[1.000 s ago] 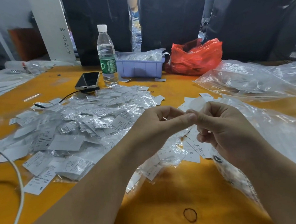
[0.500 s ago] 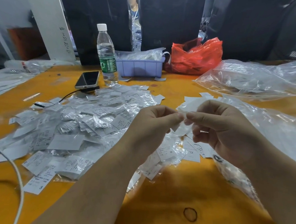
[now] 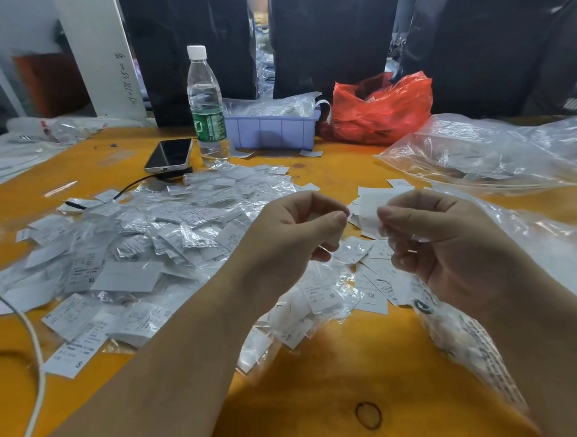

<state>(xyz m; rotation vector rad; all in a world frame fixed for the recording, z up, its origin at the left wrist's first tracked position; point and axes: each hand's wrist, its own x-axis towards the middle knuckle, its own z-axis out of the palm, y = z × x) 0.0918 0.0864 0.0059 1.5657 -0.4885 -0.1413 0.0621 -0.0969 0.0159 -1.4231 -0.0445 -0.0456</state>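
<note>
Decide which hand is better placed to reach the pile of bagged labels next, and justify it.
Left. The left hand, pinching a label, hovers beside the pile of bagged labels; the right hand is farther off, gripping clear plastic.

An orange surface (image 3: 301, 407) carries a wide heap of bagged labels (image 3: 149, 242). Behind it stand a phone (image 3: 170, 153), bottle (image 3: 206, 110), blue tray (image 3: 272, 132) and red bag (image 3: 380, 112) — clear bags (image 3: 483, 153) far right, a white cable (image 3: 37, 347) near left, a black ring (image 3: 368, 415) in front.
</note>
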